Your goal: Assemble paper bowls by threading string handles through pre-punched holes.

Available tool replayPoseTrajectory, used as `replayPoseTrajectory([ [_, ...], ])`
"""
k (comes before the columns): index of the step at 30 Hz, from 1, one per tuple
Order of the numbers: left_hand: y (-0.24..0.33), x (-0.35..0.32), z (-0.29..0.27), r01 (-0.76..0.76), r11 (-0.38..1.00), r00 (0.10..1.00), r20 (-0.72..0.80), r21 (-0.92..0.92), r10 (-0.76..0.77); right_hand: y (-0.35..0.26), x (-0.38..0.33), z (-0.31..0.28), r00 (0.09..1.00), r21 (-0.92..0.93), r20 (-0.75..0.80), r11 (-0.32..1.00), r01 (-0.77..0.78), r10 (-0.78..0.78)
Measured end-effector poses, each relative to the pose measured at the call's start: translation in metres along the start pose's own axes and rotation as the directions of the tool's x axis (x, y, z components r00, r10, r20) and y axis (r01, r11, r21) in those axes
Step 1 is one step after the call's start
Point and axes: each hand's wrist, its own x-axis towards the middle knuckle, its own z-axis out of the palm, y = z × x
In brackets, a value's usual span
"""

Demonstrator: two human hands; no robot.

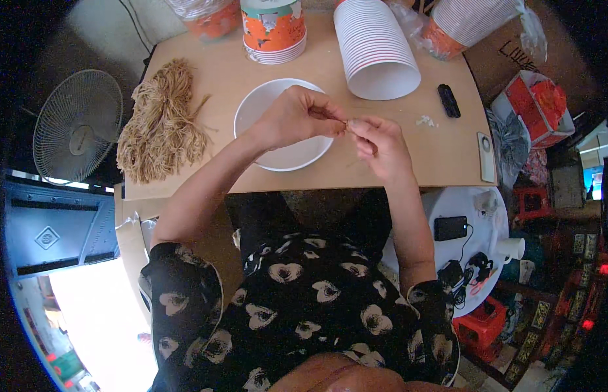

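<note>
My left hand (pixel 297 116) reaches over a round white bowl (pixel 278 161), its thumb and fingers pinched together. Just right of the rim my right hand (pixel 381 145) is closed too, and the fingertips of both hands meet. Something small and brownish shows between them, too small to name. A large bundle of tan twine (pixel 161 124), gathered near its top, lies on the table to the left of the bowl. My hands hide part of the bowl's inside and right rim.
On the table (pixel 219 179) stand an orange-and-white paper bucket (pixel 274 39) and a tilted stack of white buckets (pixel 376 52). A black object (pixel 449 100), white scraps (pixel 427 121) and a pale phone-like slab (pixel 486 157) lie right. A fan (pixel 78 127) stands left.
</note>
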Motion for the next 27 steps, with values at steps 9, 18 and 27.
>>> replayPoseTrajectory([
  [9,0.002,-0.001,0.010,0.044,0.998,0.993,-0.110,-0.041,-0.048,0.004,-0.008,0.011,0.982,-0.175,-0.100,0.974,0.141,-0.161],
  [18,-0.004,-0.005,0.015,-0.056,0.998,0.987,-0.154,0.001,0.055,0.003,-0.010,0.016,0.964,-0.227,-0.164,0.959,0.169,-0.208],
  [27,-0.004,-0.008,0.013,-0.138,0.990,0.986,-0.096,-0.025,0.135,0.002,-0.015,0.019,0.961,-0.238,-0.158,0.953,0.186,-0.227],
])
